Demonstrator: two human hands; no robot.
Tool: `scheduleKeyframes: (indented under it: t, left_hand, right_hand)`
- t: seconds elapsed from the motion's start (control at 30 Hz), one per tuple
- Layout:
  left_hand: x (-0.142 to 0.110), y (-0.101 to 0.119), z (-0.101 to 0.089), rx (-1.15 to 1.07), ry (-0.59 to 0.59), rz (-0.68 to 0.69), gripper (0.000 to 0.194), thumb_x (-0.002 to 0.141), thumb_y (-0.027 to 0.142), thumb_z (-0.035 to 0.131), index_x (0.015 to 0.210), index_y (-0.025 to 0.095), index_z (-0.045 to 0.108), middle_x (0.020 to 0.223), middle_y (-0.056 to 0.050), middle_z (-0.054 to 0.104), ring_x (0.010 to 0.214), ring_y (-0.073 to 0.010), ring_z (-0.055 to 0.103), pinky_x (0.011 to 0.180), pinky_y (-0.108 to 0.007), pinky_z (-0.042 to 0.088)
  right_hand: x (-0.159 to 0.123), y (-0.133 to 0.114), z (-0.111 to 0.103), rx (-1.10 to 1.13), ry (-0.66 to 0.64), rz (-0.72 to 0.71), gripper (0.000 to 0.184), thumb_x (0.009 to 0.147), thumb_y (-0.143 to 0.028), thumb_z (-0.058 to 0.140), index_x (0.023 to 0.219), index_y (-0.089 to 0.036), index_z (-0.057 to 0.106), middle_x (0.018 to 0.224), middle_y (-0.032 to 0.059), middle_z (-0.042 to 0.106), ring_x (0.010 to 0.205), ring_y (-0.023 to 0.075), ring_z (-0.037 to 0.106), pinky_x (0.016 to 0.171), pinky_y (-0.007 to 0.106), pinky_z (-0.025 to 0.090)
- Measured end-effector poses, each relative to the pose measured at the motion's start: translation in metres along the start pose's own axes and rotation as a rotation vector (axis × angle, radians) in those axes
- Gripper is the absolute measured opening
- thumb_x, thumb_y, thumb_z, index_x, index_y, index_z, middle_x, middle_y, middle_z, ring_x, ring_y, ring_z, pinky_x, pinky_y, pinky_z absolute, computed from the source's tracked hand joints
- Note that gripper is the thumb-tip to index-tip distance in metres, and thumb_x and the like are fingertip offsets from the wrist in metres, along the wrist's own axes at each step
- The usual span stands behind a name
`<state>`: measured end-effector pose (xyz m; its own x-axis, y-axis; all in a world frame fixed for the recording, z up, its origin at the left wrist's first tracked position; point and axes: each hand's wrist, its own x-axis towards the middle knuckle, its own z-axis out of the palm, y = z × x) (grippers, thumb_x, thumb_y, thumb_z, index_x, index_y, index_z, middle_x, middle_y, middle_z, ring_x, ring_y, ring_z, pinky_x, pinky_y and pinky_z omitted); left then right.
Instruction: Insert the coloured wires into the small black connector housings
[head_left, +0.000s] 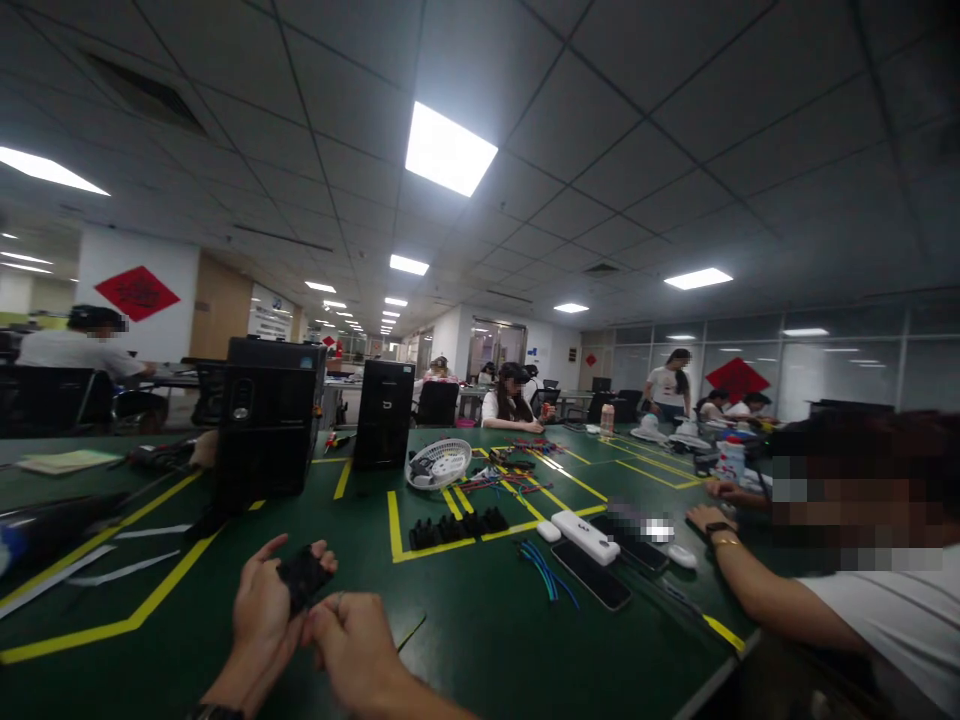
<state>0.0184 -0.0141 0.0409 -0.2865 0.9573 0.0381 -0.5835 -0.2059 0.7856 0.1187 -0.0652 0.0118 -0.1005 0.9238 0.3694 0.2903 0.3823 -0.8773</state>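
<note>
My left hand (pixel 262 600), palm turned up, has its fingers curled round a small black part (pixel 304 578) whose kind I cannot make out. Just below it, my right hand (pixel 356 640) is closed in a pinch against the left hand's palm side; what its fingers hold, if anything, is hidden. A thin dark green strip (pixel 411 630) shows on the table beside my right hand. Farther ahead, several similar-looking black parts (pixel 459 528) lie in a row along yellow tape.
The green table (pixel 465 640) bears a white basket (pixel 439 465), blue wires (pixel 547 572), a phone (pixel 592 575), a white power-bank-like device (pixel 585 535) and black computer towers (pixel 262 415). A co-worker's arm (pixel 780 600) rests at the right. White strips (pixel 124 568) lie left.
</note>
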Motion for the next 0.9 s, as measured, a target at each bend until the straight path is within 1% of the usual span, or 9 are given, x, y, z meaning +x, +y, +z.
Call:
scheduleKeyframes:
  t: [0.13,0.27,0.33,0.47,0.5,0.63,0.7,0.77,0.9]
  left_hand:
    - [0.0,0.003,-0.001,0.119,-0.116,0.195,0.04,0.077,0.017,0.046,0.115,0.025,0.044,0.072,0.001,0.062,0.058,-0.0165,0.062,0.055,-0.034,0.054]
    - [-0.003,0.001,0.001,-0.067,-0.042,-0.047,0.043,0.07,0.01,0.042,0.111,0.023,0.042,0.069,0.0,0.061,0.054,-0.0183,0.061,0.053,-0.038,0.053]
    - [-0.002,0.003,-0.001,-0.028,-0.015,-0.05,0.042,0.07,0.009,0.042,0.109,0.022,0.042,0.069,-0.001,0.061,0.054,-0.0188,0.061,0.053,-0.038,0.053]
    - [0.002,0.008,-0.008,0.255,-0.126,0.316,0.032,0.078,0.02,0.046,0.11,0.024,0.047,0.076,-0.001,0.062,0.063,-0.0168,0.062,0.057,-0.031,0.053]
    - [0.003,0.008,-0.008,0.269,-0.148,0.352,0.031,0.08,0.021,0.046,0.111,0.025,0.047,0.077,0.0,0.062,0.064,-0.0165,0.062,0.058,-0.03,0.053]
    - [0.0,-0.001,-0.001,0.024,-0.088,0.094,0.037,0.077,0.014,0.041,0.113,0.024,0.041,0.07,0.0,0.062,0.057,-0.0179,0.062,0.056,-0.036,0.053]
    - [-0.001,-0.002,0.001,-0.055,-0.035,0.002,0.04,0.075,0.009,0.038,0.112,0.022,0.04,0.067,0.0,0.061,0.054,-0.0186,0.062,0.055,-0.038,0.053]
    - [0.0,0.0,-0.001,0.008,-0.055,0.068,0.039,0.076,0.011,0.039,0.112,0.022,0.041,0.069,0.0,0.062,0.054,-0.018,0.062,0.055,-0.037,0.053]
    - [0.002,0.004,-0.005,0.201,-0.188,0.371,0.032,0.08,0.021,0.046,0.112,0.023,0.045,0.078,-0.001,0.062,0.064,-0.0162,0.063,0.06,-0.03,0.053]
  right_hand:
    - [0.001,-0.002,-0.004,0.065,-0.032,0.042,0.026,0.083,-0.019,0.043,0.068,-0.016,0.063,0.05,-0.0046,0.045,0.046,0.0082,0.04,0.044,0.018,0.026]
    - [-0.001,0.003,-0.001,-0.037,-0.008,-0.058,0.026,0.083,-0.017,0.043,0.064,-0.017,0.06,0.052,-0.0047,0.046,0.049,0.0077,0.043,0.048,0.018,0.029]
    - [0.0,0.002,0.0,-0.059,-0.024,-0.031,0.026,0.083,-0.018,0.044,0.062,-0.017,0.059,0.051,-0.0048,0.046,0.048,0.0076,0.043,0.048,0.018,0.029]
    - [0.0,-0.006,-0.005,0.043,-0.12,0.133,0.024,0.083,-0.021,0.044,0.065,-0.017,0.059,0.049,-0.0054,0.045,0.042,0.0075,0.038,0.043,0.018,0.026]
    - [-0.001,-0.006,-0.006,0.059,-0.127,0.138,0.024,0.083,-0.021,0.044,0.066,-0.017,0.059,0.049,-0.0056,0.044,0.042,0.0074,0.037,0.042,0.018,0.026]
    - [-0.003,-0.001,-0.002,0.003,-0.04,0.002,0.026,0.084,-0.021,0.043,0.061,-0.017,0.053,0.049,-0.0058,0.043,0.046,0.0072,0.039,0.047,0.018,0.028]
    - [-0.001,0.001,0.0,0.035,-0.042,0.002,0.025,0.084,-0.021,0.043,0.059,-0.017,0.051,0.048,-0.006,0.042,0.045,0.007,0.039,0.047,0.019,0.027]
    - [0.002,0.0,0.0,0.142,-0.103,0.091,0.023,0.083,-0.023,0.044,0.062,-0.018,0.051,0.046,-0.0068,0.041,0.041,0.0069,0.035,0.044,0.019,0.026]
    - [0.002,-0.001,-0.003,0.213,-0.157,0.199,0.025,0.086,-0.03,0.041,0.065,-0.019,0.05,0.043,-0.0076,0.039,0.037,0.0079,0.031,0.042,0.02,0.024]
